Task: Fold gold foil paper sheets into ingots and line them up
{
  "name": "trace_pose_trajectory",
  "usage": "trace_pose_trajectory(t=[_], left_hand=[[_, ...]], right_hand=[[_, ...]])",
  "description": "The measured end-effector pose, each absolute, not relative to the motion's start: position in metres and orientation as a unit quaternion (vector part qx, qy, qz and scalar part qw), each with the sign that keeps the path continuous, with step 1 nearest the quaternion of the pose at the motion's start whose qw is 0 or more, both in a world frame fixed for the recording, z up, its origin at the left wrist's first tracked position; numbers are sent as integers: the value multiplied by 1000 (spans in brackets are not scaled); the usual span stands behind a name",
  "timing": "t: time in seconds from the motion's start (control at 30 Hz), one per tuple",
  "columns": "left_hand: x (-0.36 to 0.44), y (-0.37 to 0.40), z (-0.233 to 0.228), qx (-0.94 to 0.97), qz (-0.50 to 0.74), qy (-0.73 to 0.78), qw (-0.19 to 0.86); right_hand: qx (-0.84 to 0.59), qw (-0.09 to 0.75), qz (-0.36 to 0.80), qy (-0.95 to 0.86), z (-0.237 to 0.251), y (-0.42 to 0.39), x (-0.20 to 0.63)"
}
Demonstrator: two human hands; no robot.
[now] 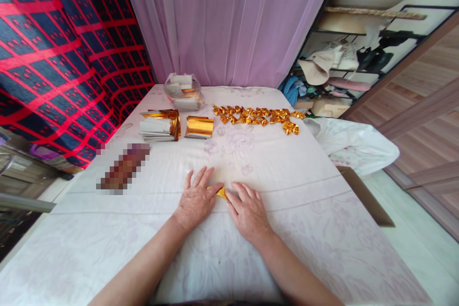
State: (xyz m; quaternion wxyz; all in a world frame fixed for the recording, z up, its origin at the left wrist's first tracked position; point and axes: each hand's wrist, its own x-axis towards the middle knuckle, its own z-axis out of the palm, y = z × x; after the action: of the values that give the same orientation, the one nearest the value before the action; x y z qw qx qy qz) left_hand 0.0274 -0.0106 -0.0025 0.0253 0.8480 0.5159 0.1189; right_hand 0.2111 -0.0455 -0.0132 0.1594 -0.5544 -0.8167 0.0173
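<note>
The tablecloth is white with a faint pink floral print. The small folded paper near the person is gold, as are the far row of folded pieces and the foil stacks. The far curtain is lilac. The left blanket is navy with a red grid.

Both forearms extend forward, bare, converging toward the centre. Left hand lies palm down, fingers spread and flat, thumb angled inward. Right hand lies palm down just beside it, fingers extended forward; fingertips nearly meet the left thumb.
</note>
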Motion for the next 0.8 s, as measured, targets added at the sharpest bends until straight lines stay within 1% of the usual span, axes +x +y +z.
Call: trace_pose_trajectory(t=[0.13,0.37,0.57,0.67,0.8], left_hand=[[26,-16,0,862,121,492,16],[-4,-24,2,868,117,482,23],[-9,-20,1,868,107,485,20],[-7,-20,2,868,113,484,13],[-8,-20,2,860,135,493,-9]], right_hand=[[-559,162,15,-813,-13,-45,210],[-563,166,21,-810,-14,-46,211],[-530,184,6,-828,-9,-48,210],[-501,166,14,-849,-5,-47,204],[-501,152,37,-851,-8,-49,203]])
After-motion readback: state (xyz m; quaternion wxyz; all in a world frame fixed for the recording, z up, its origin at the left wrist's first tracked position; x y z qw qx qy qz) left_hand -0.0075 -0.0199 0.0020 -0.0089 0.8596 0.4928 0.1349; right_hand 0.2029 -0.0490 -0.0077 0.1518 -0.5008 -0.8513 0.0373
